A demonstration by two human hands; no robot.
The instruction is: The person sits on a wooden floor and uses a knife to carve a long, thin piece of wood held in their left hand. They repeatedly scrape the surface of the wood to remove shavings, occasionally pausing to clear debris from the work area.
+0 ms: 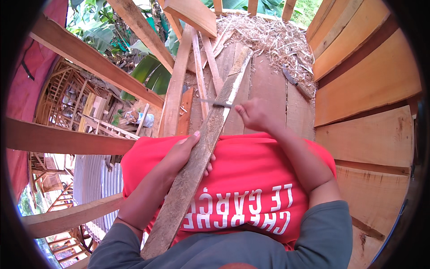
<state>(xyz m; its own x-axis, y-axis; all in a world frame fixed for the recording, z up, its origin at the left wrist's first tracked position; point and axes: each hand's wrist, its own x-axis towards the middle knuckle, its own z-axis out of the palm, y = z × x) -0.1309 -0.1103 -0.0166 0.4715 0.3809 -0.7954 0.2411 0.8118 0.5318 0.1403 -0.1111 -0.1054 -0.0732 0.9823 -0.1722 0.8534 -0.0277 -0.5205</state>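
A long rough wooden board [197, 157] slants from my lap up toward the far planks, with a pale freshly bared strip along its upper right edge. My left hand [184, 153] is closed around the board's middle, thumb on top and fingertips showing at its right side. My right hand [254, 114] is in a fist around the handle of a knife [219, 105]. The thin dark blade lies across the board, its tip end blurred beyond the left edge. Most of the handle is hidden in the fist.
A curved knife [293, 82] lies on the floor planks [268, 80] beside a heap of wood shavings [273, 36]. Loose timber pieces [179, 89] lean at the left. Open rails [71, 139] run along the left, and a plank wall [367, 89] stands at the right. Red cloth [251, 166] covers my lap.
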